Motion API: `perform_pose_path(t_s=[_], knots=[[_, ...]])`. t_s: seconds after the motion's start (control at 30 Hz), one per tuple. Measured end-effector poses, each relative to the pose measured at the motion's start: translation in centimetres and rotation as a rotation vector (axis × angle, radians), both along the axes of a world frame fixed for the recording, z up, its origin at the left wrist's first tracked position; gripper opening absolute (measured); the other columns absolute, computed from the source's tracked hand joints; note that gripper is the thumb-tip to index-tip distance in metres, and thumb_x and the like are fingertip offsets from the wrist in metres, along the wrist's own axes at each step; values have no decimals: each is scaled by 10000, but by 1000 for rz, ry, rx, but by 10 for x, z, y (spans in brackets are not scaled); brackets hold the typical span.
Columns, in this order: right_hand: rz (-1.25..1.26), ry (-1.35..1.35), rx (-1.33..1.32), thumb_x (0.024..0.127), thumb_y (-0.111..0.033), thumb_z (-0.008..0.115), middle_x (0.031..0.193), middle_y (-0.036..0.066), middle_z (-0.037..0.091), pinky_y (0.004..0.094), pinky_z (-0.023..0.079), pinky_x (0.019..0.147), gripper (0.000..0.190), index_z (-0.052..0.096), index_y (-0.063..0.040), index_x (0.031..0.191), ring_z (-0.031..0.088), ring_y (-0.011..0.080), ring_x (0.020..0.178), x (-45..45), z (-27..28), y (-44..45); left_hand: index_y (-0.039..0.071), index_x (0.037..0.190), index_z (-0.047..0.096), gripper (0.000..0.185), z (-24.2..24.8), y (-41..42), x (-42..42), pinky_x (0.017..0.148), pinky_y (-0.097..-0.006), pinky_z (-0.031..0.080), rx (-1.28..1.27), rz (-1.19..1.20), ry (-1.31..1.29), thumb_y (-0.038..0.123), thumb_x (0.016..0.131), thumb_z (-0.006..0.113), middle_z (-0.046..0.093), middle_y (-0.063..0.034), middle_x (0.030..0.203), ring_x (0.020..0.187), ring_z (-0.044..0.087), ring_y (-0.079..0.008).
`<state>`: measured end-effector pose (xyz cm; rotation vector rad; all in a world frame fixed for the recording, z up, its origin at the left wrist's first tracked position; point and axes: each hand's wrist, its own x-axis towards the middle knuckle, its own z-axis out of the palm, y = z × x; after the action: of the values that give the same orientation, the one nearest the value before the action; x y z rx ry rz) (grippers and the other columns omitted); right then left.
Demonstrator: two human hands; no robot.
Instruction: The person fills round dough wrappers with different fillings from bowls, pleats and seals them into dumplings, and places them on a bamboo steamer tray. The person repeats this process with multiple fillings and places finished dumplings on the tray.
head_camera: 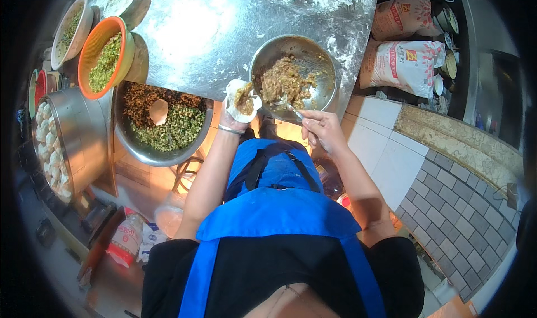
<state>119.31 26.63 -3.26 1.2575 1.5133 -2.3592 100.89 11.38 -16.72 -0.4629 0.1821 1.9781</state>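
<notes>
On my left hand [233, 121] lies a round dough wrapper [235, 113] with a lump of brown-green filling [244, 101] on it, just beyond the near edge of the steel table [201, 62]. My right hand [322, 130] grips the handle of a metal spoon [296, 111]. The spoon's bowl end sits in the meat filling [282, 81] inside a steel mixing bowl [331, 92], close to the right of the wrapper. Part of the spoon's end is hidden by filling.
At left are a large steel basin [161, 158] of chopped fillings, an orange-rimmed basket [84, 73] of chopped greens, a white bowl [58, 54] and a steamer [86, 137] holding filled buns [51, 150]. Printed sacks [402, 64] stand right of the table.
</notes>
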Motion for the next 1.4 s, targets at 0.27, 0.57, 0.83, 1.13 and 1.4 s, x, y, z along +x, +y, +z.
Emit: perform_pose_path(t_s=[0.27,0.57,0.83,1.13,1.4], knots=[[237,153,1431,794,-2,570,720,96,539,337,476,498,332,606,15,1124,568,230,543,-18,-13,-47,1,1141,553,330,54,63,10,872,-453,498,-210,10,-35,225,944,412,609,-167,1083,977,591,-296],[142,182,1347,826,-30,571,777,132,618,337,500,537,287,605,16,1106,625,286,632,-12,-1,-46,31,1078,588,305,44,59,-2,829,-457,508,-313,1,-32,255,928,446,616,-150,1024,936,592,-278],[-42,81,826,906,-146,541,881,234,647,361,506,636,264,620,12,1103,654,349,741,-20,-14,-71,8,986,604,303,60,56,2,747,-440,537,-140,-48,-13,271,873,504,618,-180,890,825,609,-331],[533,-326,1179,859,-140,500,629,217,615,491,495,567,282,621,-46,1095,626,388,599,-14,1,-40,36,865,597,152,53,45,-27,672,-353,567,-406,38,215,176,823,553,623,-131,827,714,631,-239],[605,-349,1214,861,-191,553,925,243,640,448,506,703,294,630,3,1068,643,362,827,-11,-27,-19,39,836,631,287,89,41,-10,775,-451,522,-103,-85,-70,277,883,477,640,-150,814,789,617,-281]])
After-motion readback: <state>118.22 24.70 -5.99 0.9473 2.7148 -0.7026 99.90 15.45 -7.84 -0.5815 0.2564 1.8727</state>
